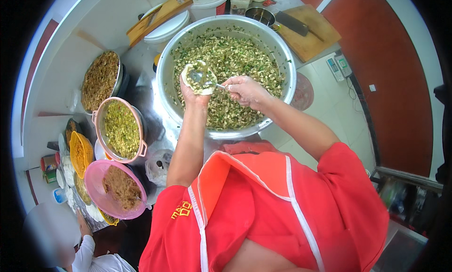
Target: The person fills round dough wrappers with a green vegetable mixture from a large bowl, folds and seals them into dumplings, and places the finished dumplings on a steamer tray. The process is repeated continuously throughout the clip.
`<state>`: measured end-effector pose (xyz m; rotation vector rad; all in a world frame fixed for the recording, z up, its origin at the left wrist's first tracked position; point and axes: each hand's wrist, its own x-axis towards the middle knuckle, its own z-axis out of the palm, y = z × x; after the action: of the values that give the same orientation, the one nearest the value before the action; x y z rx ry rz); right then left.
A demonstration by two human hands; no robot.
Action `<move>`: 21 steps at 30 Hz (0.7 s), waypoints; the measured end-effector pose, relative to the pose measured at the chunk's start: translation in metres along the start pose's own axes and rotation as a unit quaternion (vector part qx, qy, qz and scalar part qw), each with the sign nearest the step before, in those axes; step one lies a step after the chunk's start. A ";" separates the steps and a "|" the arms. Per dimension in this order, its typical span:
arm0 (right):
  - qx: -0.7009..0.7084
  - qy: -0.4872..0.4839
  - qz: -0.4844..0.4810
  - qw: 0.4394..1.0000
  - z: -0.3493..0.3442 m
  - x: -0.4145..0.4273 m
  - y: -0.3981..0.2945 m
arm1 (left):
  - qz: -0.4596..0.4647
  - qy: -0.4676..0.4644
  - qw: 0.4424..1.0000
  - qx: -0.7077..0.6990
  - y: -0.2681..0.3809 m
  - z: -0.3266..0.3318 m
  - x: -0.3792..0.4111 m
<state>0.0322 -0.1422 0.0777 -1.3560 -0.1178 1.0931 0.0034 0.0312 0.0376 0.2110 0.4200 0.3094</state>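
Observation:
Over a large metal basin (226, 132) of chopped filling with green bits (240, 60), my left hand (194, 97) holds a round dough wrapper (210, 89) open on its palm and fingers. Some of the filling lies on the wrapper. My right hand (245, 92), dusted with white powder, grips the handle of a metal spoon (197, 75), whose bowl rests in the filling on the wrapper. The two hands are apart, with the spoon handle between them.
Left of the basin stand a pan of brown filling (100, 81), a pink colander of yellow-green filling (122, 130) and a pink bowl (93, 187). A cleaver (291, 23) lies on a wooden board (317, 42) at the back right. Another person's hand (84, 224) is at lower left.

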 end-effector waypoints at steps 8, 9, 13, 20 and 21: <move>-0.736 0.110 -0.128 0.656 -0.044 -0.016 -0.009 | 0.052 -0.012 0.992 0.114 0.018 0.000 0.002; -0.786 0.091 -0.128 0.599 -0.051 -0.025 -0.012 | 0.052 -0.036 0.992 0.112 0.017 0.005 0.008; -0.702 0.097 -0.136 0.692 -0.039 -0.014 -0.031 | 0.013 -0.016 0.998 0.055 0.012 0.005 0.002; -0.156 -0.021 -0.291 0.944 -0.001 0.094 -0.031 | -0.087 -0.003 0.996 -0.001 -0.021 0.035 -0.010; -0.310 -0.047 -0.363 0.878 0.012 0.078 -0.032 | -0.054 0.017 0.998 0.025 -0.013 0.026 -0.014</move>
<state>0.0840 -0.0759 0.0679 -1.6092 -1.0403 0.4728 0.0062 0.0110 0.0624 0.2320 0.4712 0.1962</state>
